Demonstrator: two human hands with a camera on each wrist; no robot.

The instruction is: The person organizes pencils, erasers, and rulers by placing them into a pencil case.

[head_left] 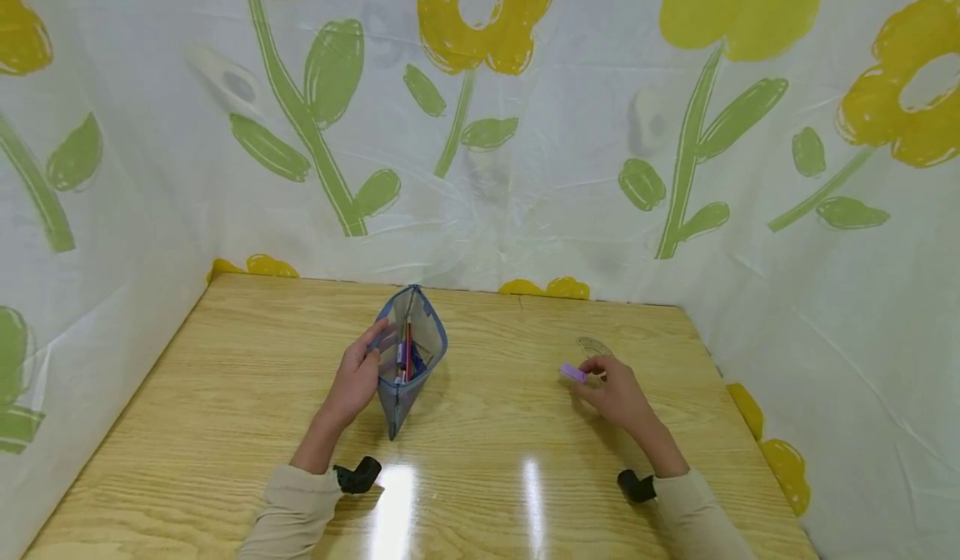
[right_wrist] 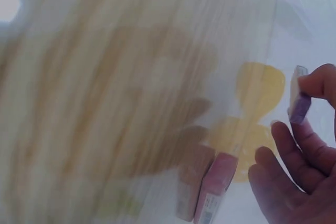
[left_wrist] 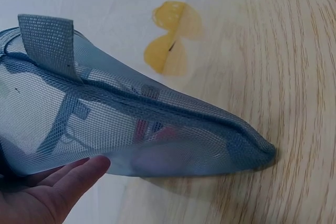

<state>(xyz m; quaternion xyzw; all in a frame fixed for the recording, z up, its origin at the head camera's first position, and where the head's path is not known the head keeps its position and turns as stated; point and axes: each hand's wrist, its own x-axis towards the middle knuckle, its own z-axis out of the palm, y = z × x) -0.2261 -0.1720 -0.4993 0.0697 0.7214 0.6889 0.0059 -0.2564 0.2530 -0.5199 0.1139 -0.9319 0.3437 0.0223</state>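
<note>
My left hand (head_left: 356,382) grips the side of a blue mesh pencil case (head_left: 432,327), which stands with its mouth spread wide. Inside it are a red pencil (head_left: 408,356) and some blue items that I cannot make out. The mesh blurs these contents in the left wrist view. On the right, my right hand (head_left: 613,391) pinches a small purple eraser (head_left: 573,372) above the table, between thumb and fingertips. A pink eraser (right_wrist: 218,177) with a barcode label lies on the table beneath that hand in the right wrist view; the hand hides it from the head camera.
A clear protractor (head_left: 594,345) lies on the wooden table (head_left: 487,427) just beyond the right hand. White cloth (head_left: 510,202) printed with yellow flowers walls the table at the back and both sides.
</note>
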